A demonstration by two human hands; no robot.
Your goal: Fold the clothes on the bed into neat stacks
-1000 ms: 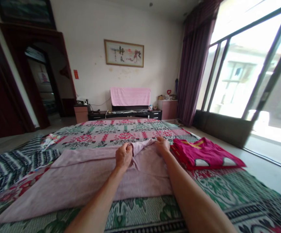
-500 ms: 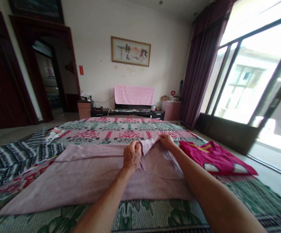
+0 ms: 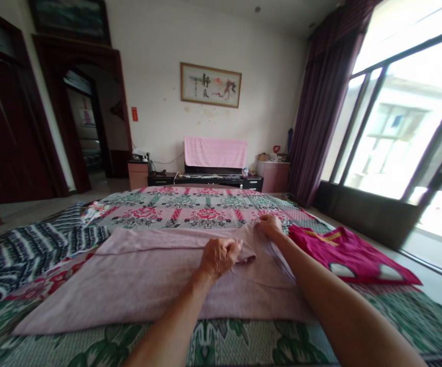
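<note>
A pale pink garment (image 3: 140, 275), its exact kind unclear, lies spread across the patterned bedspread (image 3: 209, 204), with its far edge folded over toward me. My left hand (image 3: 221, 255) is closed on a flap of it, near a short sleeve-like end, right of the middle. Farther out and to the right, my right hand (image 3: 270, 225) pinches the garment's far edge. The cloth between the two hands is slightly bunched. Part of the garment's right end is hidden behind my right forearm.
A folded magenta garment (image 3: 354, 255) rests at the right of the bed. Black-and-white striped cloth (image 3: 41, 247) lies rumpled at the left. Beyond the bed stand a low black cabinet (image 3: 163, 181) and a screen draped with a pink cloth (image 3: 215, 152). Glass doors (image 3: 389, 132) are on the right.
My left hand has come nearer to me and to the right, drawing the garment's flap down over the cloth. My right hand still pinches the far edge. The view has shifted slightly.
</note>
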